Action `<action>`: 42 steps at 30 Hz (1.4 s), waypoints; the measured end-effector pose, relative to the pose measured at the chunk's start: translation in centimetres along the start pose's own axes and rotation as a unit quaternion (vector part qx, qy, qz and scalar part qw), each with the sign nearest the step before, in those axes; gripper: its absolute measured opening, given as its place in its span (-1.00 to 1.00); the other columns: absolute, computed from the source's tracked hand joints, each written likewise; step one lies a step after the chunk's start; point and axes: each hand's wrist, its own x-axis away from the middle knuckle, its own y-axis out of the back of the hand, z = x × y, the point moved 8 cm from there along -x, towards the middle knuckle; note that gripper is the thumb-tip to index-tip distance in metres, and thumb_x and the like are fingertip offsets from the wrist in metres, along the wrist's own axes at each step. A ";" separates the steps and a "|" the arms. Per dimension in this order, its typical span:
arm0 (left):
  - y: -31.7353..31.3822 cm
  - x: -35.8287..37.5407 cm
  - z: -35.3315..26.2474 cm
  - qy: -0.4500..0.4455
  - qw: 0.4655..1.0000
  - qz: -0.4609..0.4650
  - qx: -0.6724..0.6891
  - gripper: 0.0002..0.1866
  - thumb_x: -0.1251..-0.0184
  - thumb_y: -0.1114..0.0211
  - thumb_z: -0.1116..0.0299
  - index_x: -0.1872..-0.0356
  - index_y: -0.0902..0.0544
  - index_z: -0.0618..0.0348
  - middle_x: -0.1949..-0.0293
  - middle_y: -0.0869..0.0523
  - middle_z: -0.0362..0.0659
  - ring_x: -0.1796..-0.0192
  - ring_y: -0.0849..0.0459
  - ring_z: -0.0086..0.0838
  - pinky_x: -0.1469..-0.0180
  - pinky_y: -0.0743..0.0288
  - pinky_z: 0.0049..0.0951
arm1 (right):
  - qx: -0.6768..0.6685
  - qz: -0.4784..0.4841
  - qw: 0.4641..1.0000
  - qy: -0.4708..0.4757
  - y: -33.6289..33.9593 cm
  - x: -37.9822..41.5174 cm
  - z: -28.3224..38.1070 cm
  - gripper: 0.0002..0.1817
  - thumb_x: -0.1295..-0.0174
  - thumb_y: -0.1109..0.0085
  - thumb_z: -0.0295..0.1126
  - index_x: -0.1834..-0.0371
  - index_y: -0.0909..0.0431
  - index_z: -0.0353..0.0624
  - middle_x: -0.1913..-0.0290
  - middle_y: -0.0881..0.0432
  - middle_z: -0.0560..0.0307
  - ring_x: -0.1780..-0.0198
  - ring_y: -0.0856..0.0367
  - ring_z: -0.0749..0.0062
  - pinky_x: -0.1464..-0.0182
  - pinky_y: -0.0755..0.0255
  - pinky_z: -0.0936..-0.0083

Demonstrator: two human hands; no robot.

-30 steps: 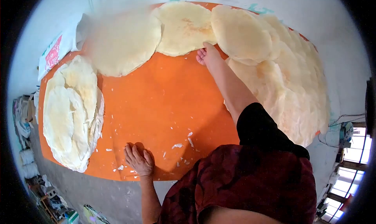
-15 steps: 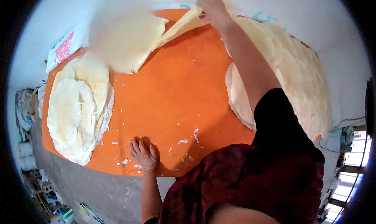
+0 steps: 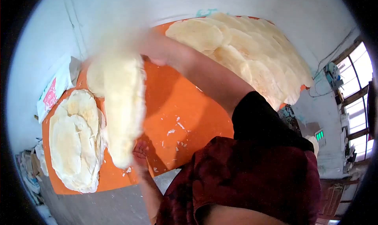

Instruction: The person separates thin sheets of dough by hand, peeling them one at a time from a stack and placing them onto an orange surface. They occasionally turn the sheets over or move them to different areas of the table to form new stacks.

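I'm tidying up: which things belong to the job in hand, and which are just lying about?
Likely the job: pale sheet at the right hand; stacked sheets, left; overlapping sheets, right; orange table.
Likely lying about: printed bag; white scraps.

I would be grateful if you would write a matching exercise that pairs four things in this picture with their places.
Things
1. White bag with pink print
2. Tall-looking stack of pale, flat, round sheets
3. Spread of overlapping, pale, thin, round sheets
4. Person's bare left hand

Places
A. Over the far right part of the smooth orange tabletop
B. Near the lower end of a long, pale, motion-blurred sheet
C. At the tabletop's far left corner
D. On the tabletop's left side, nearer the person than the bag

Pairs: 1-C, 2-D, 3-A, 4-B
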 end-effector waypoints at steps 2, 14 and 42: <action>-3.4 1.7 -2.3 -0.009 0.988 0.128 0.088 -0.41 -0.24 0.05 -0.06 -0.11 -0.28 0.23 -0.07 -0.40 0.03 -0.05 -0.44 -0.17 -0.10 -0.34 -0.17 | 0.046 0.024 0.998 -0.029 0.8 2.0 -2.6 -0.69 0.12 -0.14 -0.39 0.33 -0.52 -0.40 0.38 -0.57 0.05 0.41 -0.53 0.39 0.33 -0.42 0.51; -3.8 4.9 -1.8 0.014 0.980 0.069 0.184 -0.39 -0.27 0.14 -0.11 -0.24 -0.18 0.04 -0.23 -0.25 -0.13 -0.22 -0.27 -0.23 -0.20 -0.22 -0.13 | 0.505 0.060 0.835 -0.209 -0.3 11.7 -20.2 -0.43 0.05 -0.11 -0.16 -0.02 -0.32 -0.25 -0.02 -0.40 -0.20 -0.04 -0.39 0.03 -0.04 -0.29 0.28; -3.7 3.5 -2.1 0.048 0.998 0.000 0.041 -0.62 -0.25 -0.10 0.22 0.00 -0.40 0.24 0.09 -0.55 -0.14 0.06 -0.52 -0.43 0.00 -0.40 -0.39 | 0.236 0.167 0.925 -0.246 -9.7 15.9 -22.5 -0.18 0.01 -0.16 -0.29 -0.29 0.08 -0.29 -0.14 -0.28 -0.23 -0.16 -0.31 0.10 -0.13 -0.24 0.38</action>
